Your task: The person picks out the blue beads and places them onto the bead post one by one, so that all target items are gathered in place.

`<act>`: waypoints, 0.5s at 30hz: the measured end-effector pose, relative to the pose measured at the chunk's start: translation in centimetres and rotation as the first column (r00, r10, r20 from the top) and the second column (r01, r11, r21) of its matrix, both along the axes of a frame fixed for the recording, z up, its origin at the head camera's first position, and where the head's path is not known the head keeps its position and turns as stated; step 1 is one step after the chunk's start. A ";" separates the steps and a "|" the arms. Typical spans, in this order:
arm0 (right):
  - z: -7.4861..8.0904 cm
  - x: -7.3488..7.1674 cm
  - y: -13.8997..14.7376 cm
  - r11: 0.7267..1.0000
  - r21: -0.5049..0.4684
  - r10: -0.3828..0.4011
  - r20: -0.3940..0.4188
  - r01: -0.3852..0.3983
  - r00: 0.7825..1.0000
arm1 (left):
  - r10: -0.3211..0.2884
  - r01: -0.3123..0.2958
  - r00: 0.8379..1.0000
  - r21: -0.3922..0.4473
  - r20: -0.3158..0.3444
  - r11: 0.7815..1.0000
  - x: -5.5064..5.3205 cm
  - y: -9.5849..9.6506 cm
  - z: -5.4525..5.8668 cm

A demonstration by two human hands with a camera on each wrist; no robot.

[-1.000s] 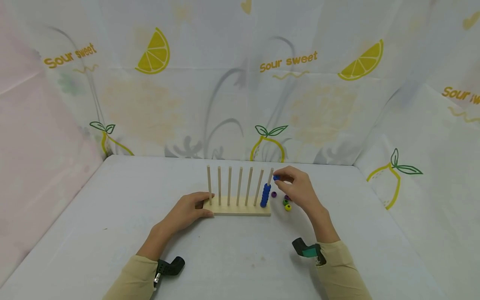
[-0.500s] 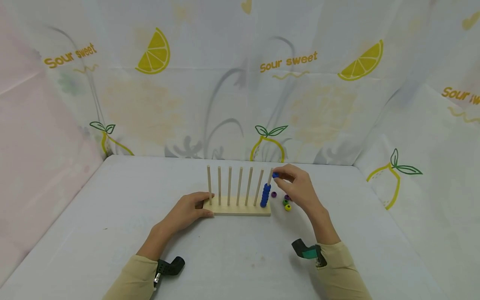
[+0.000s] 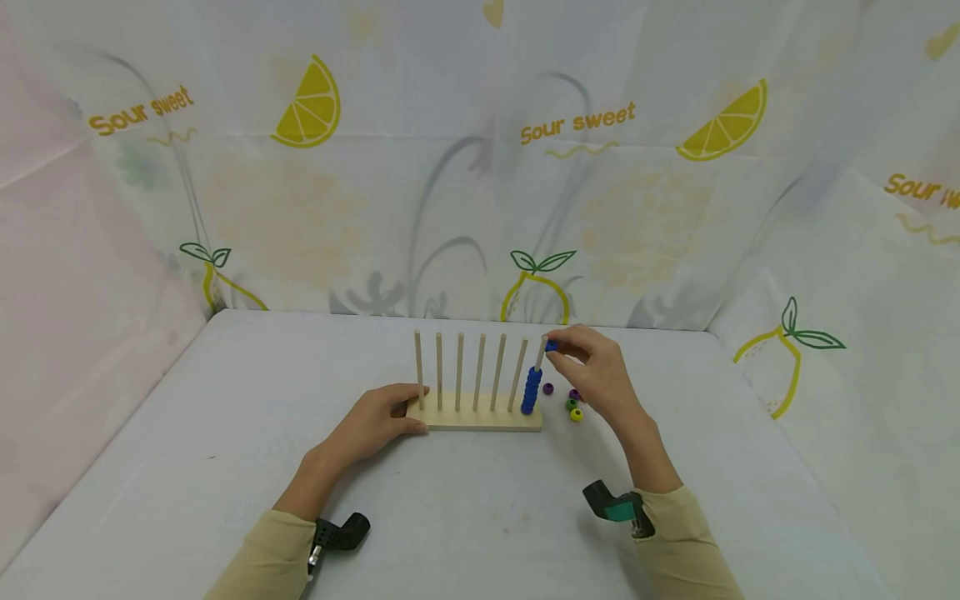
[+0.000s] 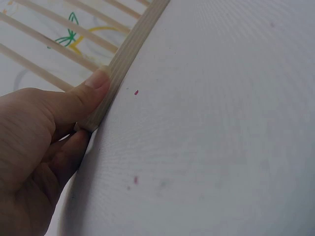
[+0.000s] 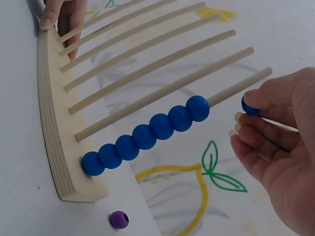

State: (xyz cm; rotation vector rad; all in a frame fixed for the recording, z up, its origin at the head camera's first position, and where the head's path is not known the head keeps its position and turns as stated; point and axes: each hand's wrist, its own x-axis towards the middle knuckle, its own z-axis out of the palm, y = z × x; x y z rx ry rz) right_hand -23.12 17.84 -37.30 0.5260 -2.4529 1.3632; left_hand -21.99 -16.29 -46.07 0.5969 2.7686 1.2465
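Observation:
A pale wooden peg board (image 3: 474,418) with several upright pegs stands on the table. Its rightmost peg carries a stack of several blue beads (image 5: 144,136); the other pegs are bare. My left hand (image 3: 380,417) grips the board's left end, the thumb on the front edge, as the left wrist view shows closely. Between thumb and fingertips, my right hand (image 3: 596,371) pinches one more blue bead (image 5: 250,106). That bead is beside the upper end of the rightmost peg, apart from it in the right wrist view.
Loose on the table right of the board lie a purple bead (image 3: 548,389), a second purple bead (image 3: 575,394), a green bead (image 3: 572,405) and a yellow bead (image 3: 576,415). A patterned cloth (image 3: 420,208) hangs behind the white table (image 3: 465,517).
My right hand has risen slightly with the pinched blue bead, bringing it nearer the top of the rightmost peg. The left hand and the board stay where they were.

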 end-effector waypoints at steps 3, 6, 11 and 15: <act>0.1 0.1 -0.1 1.000 -0.013 0.005 -0.018 -0.005 1.000 | 0.002 -0.002 1.000 -0.001 0.005 1.000 0.0 0.0 -0.1; 0.3 0.3 -0.1 1.000 -0.024 0.010 -0.039 -0.011 0.999 | 0.002 -0.002 1.000 -0.002 0.002 1.000 0.0 0.0 -0.1; 0.7 0.5 -0.1 0.999 -0.032 0.019 -0.064 -0.021 0.998 | 0.000 0.000 1.000 -0.003 -0.004 1.000 -0.1 0.0 -0.2; 1.0 0.6 -0.2 0.998 -0.050 0.026 -0.083 -0.031 0.996 | 0.002 -0.003 1.000 -0.006 -0.005 1.000 0.0 0.0 -0.1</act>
